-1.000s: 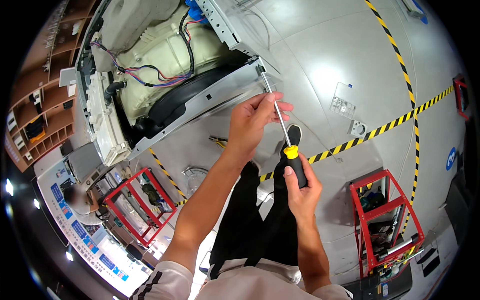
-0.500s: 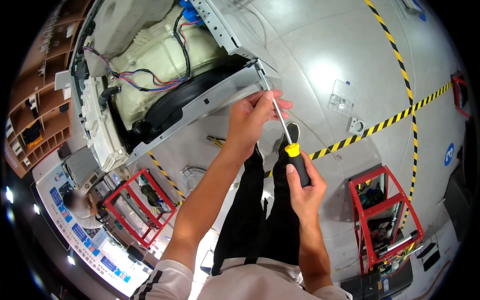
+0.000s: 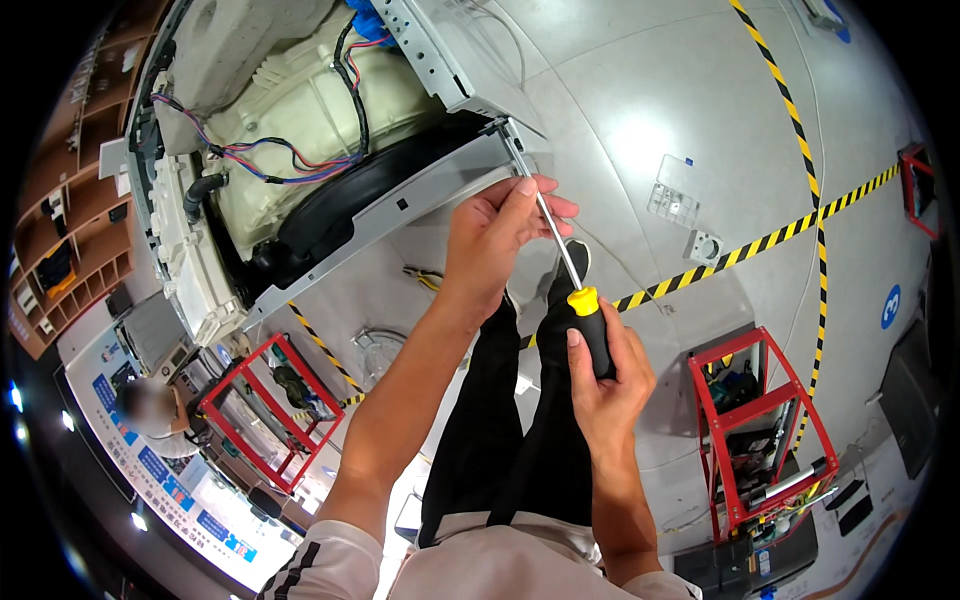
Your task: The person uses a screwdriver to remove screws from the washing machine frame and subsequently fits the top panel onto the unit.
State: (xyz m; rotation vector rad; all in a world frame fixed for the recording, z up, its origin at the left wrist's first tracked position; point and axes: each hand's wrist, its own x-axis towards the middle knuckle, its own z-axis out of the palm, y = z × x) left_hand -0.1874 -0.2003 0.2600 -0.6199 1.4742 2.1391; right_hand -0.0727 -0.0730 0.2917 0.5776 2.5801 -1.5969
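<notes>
My right hand [image 3: 612,385] is wrapped round the black and yellow handle of a long screwdriver [image 3: 594,335]. My left hand [image 3: 500,235] steadies its metal shaft between thumb and fingers, a couple of fingertips reaching past it. The shaft slants up and left to the corner of a grey metal frame bar [image 3: 400,206]; the very tip is too small to make out there. That bar edges an opened appliance, which looks like a washing machine, with a pale plastic tub [image 3: 290,120], a black rubber ring [image 3: 345,195] and a bundle of coloured wires [image 3: 300,165].
On the floor lie pliers [image 3: 424,276], a clear compartment box [image 3: 672,200] and a small whitish part [image 3: 703,247]. Red tool carts [image 3: 765,410] stand at right and left. Black-yellow tape [image 3: 740,256] crosses the floor. Another person [image 3: 155,415] is at the far left.
The view has shifted slightly, so the appliance sits a little further left. Both hands keep their hold on the screwdriver, its shaft still at the frame corner.
</notes>
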